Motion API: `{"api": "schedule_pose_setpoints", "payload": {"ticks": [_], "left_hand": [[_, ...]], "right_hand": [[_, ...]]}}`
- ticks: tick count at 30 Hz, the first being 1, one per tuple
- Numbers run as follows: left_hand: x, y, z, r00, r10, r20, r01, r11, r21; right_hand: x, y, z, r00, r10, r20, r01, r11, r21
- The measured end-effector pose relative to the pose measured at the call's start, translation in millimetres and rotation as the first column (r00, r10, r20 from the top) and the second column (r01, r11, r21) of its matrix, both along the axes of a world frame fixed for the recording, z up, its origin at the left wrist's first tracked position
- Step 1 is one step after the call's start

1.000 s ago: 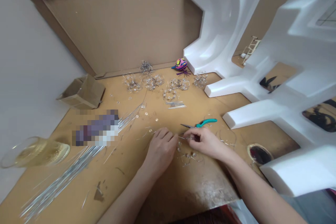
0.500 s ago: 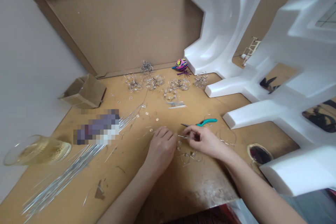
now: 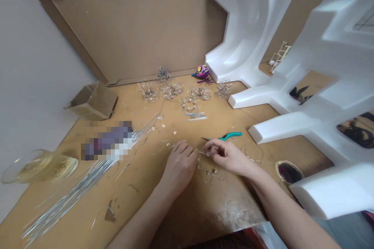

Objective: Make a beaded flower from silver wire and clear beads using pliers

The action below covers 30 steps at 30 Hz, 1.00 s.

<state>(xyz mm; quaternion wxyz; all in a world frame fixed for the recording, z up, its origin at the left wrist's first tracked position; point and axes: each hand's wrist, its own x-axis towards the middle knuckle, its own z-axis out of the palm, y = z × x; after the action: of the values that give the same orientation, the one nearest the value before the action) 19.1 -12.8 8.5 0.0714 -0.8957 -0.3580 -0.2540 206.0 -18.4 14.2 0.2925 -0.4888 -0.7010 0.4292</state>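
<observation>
My left hand [image 3: 181, 159] is bent closed at the near middle of the table, its fingertips on a thin wire strung with clear beads [image 3: 199, 166]. Facing it, my right hand [image 3: 226, 155] has its fingers curled, the thumb and a fingertip at the same piece, where a round clear bead [image 3: 208, 153] shows. Loops of the beaded wire [image 3: 213, 173] hang or lie just below both hands; which, I cannot tell. Right behind my right hand lie pliers with teal handles [image 3: 233, 135], partly hidden by the fingers.
Several wire-and-bead pieces [image 3: 172, 91] and a colourful ornament [image 3: 202, 71] line the back. A bundle of straight wires [image 3: 78, 190] runs along the left, near a tilted-looking glass [image 3: 37, 167] and a cardboard box [image 3: 93, 101]. White moulded foam [image 3: 271, 126] borders the right.
My right fingers have shifted slightly and spread a little, so the clear bead beside them shows more plainly. My left hand stays almost where it was.
</observation>
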Motion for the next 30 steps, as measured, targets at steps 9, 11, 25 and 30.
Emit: {"api": "schedule_pose_setpoints", "payload": {"ticks": [9,11,25,30], "left_hand": [[-2.5,0.0,0.2,1.000,-0.008,0.018,0.008,1.000,0.000],[-2.6,0.2,-0.6,1.000,-0.010,0.021,0.010,1.000,0.000],[-2.6,-0.9,0.1,0.998,0.012,0.062,-0.012,1.000,0.000],[-4.9,0.8,-2.8,0.995,0.055,0.087,-0.053,0.998,-0.023]], "right_hand": [[1.9,1.1,-1.3,0.992,0.013,-0.125,-0.018,0.999,-0.037],[2.6,0.9,-0.6,0.987,0.018,-0.162,-0.029,0.998,-0.062],[1.2,-0.2,-2.1,0.994,-0.004,-0.110,0.002,1.000,-0.015],[0.3,-1.5,-1.8,0.999,-0.016,0.052,0.009,0.990,0.138]]}}
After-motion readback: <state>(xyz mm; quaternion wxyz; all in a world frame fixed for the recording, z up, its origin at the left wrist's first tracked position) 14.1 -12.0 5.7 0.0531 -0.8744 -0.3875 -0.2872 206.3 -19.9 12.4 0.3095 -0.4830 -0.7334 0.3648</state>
